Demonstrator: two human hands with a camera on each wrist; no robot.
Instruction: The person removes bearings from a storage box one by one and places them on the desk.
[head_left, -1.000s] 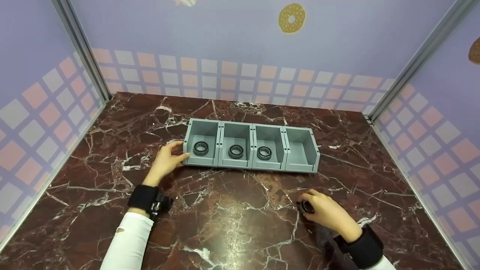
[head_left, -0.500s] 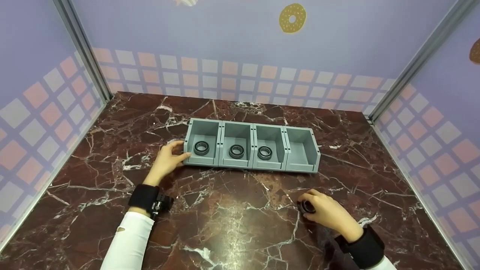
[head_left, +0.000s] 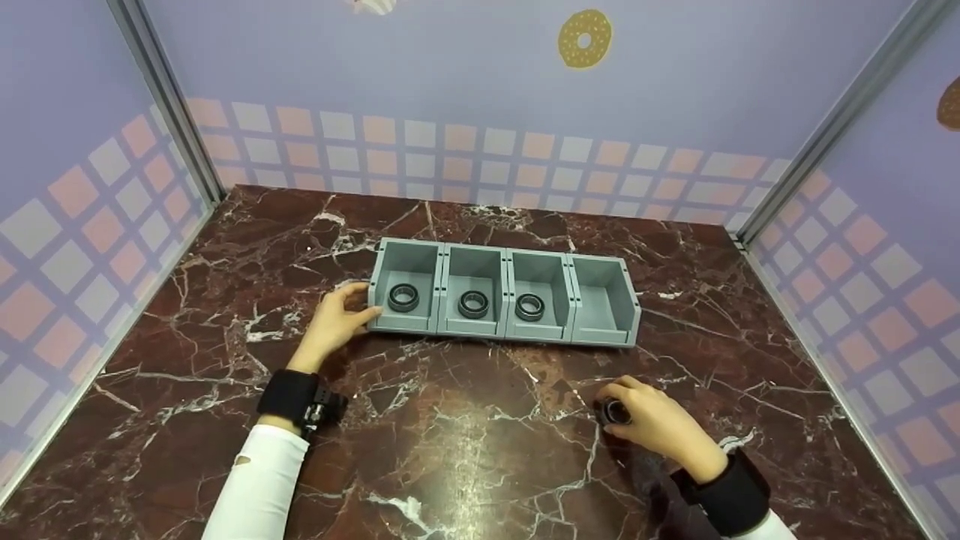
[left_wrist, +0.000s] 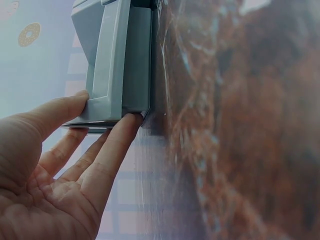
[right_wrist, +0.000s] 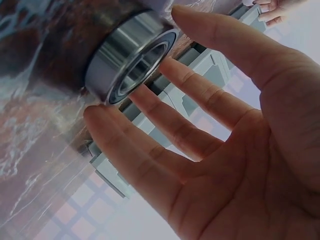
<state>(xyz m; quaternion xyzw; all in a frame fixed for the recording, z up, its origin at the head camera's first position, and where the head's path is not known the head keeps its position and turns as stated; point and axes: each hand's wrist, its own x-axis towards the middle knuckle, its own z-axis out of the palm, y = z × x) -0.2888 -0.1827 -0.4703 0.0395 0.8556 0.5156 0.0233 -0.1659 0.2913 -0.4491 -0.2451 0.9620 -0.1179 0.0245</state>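
A row of joined grey storage bins (head_left: 471,328) stands on the marbled table. My left hand (head_left: 339,319) holds its left end; in the left wrist view the thumb (left_wrist: 75,106) lies at the bin's lip and the fingers are against the outer side. A ball bearing (right_wrist: 127,52), a dark-faced ring with a shiny steel rim, sits at the table surface within my right hand (head_left: 651,420). The right thumb and fingertips are around its rim. One bearing each lies in the left bin (head_left: 403,298), second bin (head_left: 473,304) and third bin (head_left: 530,307).
The rightmost bin (head_left: 602,300) shows only its bare grey floor. Purple panels with pink and white squares (head_left: 457,161) wall the table at the back and sides, with metal posts (head_left: 169,105) at the corners. Both wrists wear black camera straps (head_left: 289,397).
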